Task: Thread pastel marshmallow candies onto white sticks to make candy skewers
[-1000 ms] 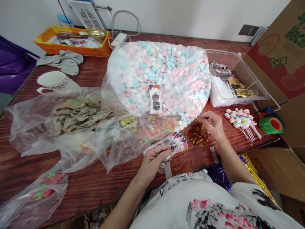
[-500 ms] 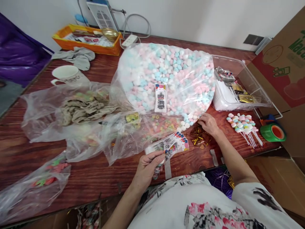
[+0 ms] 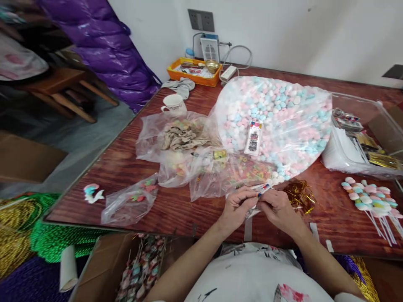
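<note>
While a small packet point(image 3: 260, 195) is pinched by the left hand point(image 3: 238, 205) at six o'clock on the tabletop point(image 3: 176, 212), seemingly steadied for the right hand point(image 3: 277, 208), whose grip cannot be told, gold strips point(image 3: 300, 193) lie handily placed at three o'clock.

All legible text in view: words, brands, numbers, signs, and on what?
None readable.
White card on marshmallow bag: dark print, too small.
Cards at left hand and right hand: mostly hidden, unreadable.
Mug: dark marks, can't tell if lettering.
Packets in clear bin: too small.
Papers in orange tray: too small.
</note>
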Demonstrator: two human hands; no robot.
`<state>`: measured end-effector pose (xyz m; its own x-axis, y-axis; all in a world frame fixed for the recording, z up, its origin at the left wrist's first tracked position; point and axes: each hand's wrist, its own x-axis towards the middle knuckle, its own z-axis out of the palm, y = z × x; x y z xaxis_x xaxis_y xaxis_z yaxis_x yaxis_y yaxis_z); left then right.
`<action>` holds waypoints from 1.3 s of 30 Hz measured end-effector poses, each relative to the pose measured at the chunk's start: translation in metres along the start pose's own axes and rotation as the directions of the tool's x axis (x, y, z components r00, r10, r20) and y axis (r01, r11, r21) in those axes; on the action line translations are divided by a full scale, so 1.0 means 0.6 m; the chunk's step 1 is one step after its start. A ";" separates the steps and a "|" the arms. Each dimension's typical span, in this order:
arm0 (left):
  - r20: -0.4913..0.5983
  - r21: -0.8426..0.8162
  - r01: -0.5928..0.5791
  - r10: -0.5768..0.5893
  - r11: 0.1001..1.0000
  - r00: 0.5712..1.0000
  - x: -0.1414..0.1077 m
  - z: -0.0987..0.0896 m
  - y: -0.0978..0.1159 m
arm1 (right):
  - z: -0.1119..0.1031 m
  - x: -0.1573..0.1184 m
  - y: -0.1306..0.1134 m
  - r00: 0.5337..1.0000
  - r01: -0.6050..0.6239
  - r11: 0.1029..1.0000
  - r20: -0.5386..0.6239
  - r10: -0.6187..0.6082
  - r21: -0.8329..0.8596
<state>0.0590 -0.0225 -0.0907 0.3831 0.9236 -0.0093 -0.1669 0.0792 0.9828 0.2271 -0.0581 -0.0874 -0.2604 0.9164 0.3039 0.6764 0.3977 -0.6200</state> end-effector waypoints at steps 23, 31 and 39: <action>-0.177 -0.147 0.312 -0.335 0.939 0.925 -0.016 -0.033 -0.033 | -0.007 -0.031 -0.002 0.935 -0.204 0.785 -0.120 0.333 0.585; -0.084 -0.053 0.216 -0.220 0.975 0.972 -0.020 -0.009 -0.033 | 0.033 0.002 -0.029 0.988 -0.066 0.935 -0.110 0.111 0.349; -0.098 -0.040 0.273 -0.276 0.961 0.956 -0.032 -0.021 -0.039 | 0.046 -0.003 -0.003 0.979 -0.183 0.871 0.006 0.202 0.455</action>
<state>0.0441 -0.0372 -0.1158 0.3233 0.8982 -0.2978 -0.0919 0.3430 0.9348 0.2075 -0.0591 -0.1067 -0.1223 0.9782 0.1678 0.3232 0.1991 -0.9252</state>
